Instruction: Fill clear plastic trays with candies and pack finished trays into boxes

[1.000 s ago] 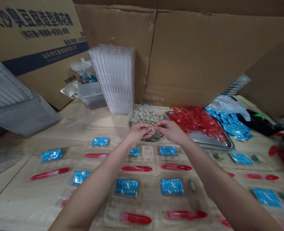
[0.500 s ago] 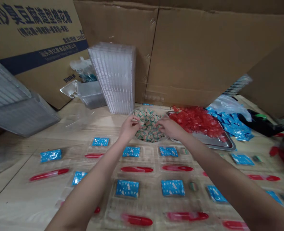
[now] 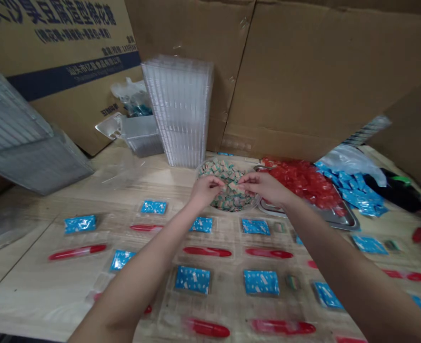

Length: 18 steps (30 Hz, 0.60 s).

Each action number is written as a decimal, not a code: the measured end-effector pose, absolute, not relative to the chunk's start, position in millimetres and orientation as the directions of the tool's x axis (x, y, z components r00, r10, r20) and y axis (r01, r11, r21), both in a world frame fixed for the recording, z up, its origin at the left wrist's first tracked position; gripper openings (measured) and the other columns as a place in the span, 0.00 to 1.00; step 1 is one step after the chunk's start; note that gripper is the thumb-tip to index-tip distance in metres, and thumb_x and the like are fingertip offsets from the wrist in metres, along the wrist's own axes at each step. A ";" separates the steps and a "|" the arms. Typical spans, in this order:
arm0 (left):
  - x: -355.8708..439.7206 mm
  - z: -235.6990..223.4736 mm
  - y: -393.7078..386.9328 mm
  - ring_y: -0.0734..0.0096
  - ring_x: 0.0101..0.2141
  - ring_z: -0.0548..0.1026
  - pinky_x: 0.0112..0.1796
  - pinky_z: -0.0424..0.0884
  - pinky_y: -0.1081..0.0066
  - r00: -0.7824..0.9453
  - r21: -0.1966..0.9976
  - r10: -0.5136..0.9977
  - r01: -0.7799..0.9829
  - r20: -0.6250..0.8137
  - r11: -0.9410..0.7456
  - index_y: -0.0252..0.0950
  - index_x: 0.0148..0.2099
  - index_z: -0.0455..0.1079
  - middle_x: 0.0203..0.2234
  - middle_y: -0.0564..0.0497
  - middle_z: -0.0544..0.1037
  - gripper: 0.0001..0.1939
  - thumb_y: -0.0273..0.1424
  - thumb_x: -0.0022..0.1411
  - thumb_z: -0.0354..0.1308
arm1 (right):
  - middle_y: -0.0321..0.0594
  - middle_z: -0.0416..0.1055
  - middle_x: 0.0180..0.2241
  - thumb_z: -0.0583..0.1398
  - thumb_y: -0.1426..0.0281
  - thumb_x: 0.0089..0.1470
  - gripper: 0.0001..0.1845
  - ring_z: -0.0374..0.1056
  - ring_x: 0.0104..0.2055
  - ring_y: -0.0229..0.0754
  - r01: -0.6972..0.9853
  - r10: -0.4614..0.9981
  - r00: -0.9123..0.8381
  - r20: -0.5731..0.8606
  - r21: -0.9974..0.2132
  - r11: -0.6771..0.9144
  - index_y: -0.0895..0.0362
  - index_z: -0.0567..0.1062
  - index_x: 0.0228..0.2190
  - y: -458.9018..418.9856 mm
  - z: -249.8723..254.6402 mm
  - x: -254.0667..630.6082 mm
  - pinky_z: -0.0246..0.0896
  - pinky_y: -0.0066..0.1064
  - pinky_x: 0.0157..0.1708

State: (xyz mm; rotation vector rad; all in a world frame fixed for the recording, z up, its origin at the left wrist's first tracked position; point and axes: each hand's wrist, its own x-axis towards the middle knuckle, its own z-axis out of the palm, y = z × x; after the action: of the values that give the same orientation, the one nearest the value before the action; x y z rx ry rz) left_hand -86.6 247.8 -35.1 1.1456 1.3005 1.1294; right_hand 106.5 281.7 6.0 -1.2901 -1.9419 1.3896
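A round clear bowl holds a heap of small green-and-tan square pieces. Over its left side, my left hand has thumb and fingers pinched together; what lies between them is too small to make out. From the right, my right hand pinches one small green-and-tan piece at its fingertips, above the heap. In front of the bowl lie clear plastic trays with blue printed packets and red plastic utensils. Some trays also hold a small green piece.
A metal tray with red wrapped packets stands right of the bowl, near blue packets. Stacked clear trays rise behind it; more stacks lean at left. Cardboard walls the back.
The view has shifted, so things sit slightly farther right. Both hands stay at the bowl and have come closer together; a small piece now shows at the right fingertips.
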 end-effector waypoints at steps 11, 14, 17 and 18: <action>-73.8 -6.3 234.2 0.76 0.23 0.75 0.33 0.72 0.72 0.160 0.901 0.909 -0.148 -0.384 0.407 0.33 0.28 0.71 0.19 0.54 0.75 0.04 0.21 0.49 0.60 | 0.34 0.71 0.26 0.59 0.67 0.44 0.09 0.65 0.28 0.35 0.568 0.666 -0.716 -0.209 -0.729 0.382 0.57 0.75 0.30 287.8 37.3 98.1 0.58 0.26 0.28; -73.7 -4.2 231.9 0.75 0.24 0.75 0.31 0.73 0.74 0.203 0.877 0.894 -0.201 -0.398 0.436 0.32 0.29 0.70 0.20 0.52 0.75 0.02 0.24 0.51 0.61 | 0.33 0.72 0.26 0.58 0.69 0.44 0.08 0.65 0.28 0.35 0.598 0.664 -0.721 -0.198 -0.661 0.453 0.57 0.76 0.30 289.1 39.7 96.6 0.57 0.25 0.27; -73.8 -3.7 230.1 0.77 0.24 0.76 0.29 0.72 0.77 0.216 0.869 0.892 -0.224 -0.397 0.441 0.31 0.29 0.69 0.21 0.52 0.75 0.03 0.24 0.50 0.62 | 0.32 0.72 0.24 0.58 0.70 0.44 0.08 0.65 0.26 0.34 0.588 0.671 -0.718 -0.183 -0.675 0.446 0.56 0.76 0.29 287.6 38.9 97.8 0.57 0.25 0.26; -73.9 -3.9 229.6 0.77 0.24 0.76 0.29 0.72 0.78 0.210 0.872 0.895 -0.221 -0.395 0.437 0.31 0.30 0.69 0.20 0.52 0.75 0.04 0.23 0.50 0.62 | 0.32 0.71 0.24 0.59 0.69 0.44 0.07 0.64 0.26 0.34 0.578 0.682 -0.711 -0.173 -0.697 0.425 0.56 0.76 0.29 286.7 38.0 99.3 0.57 0.24 0.25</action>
State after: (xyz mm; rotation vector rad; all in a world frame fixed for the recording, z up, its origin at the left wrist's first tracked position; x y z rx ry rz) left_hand -73.9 229.6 -3.9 0.7762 1.0799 0.8945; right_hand 99.3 286.7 38.0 -1.1280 -2.5351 1.1564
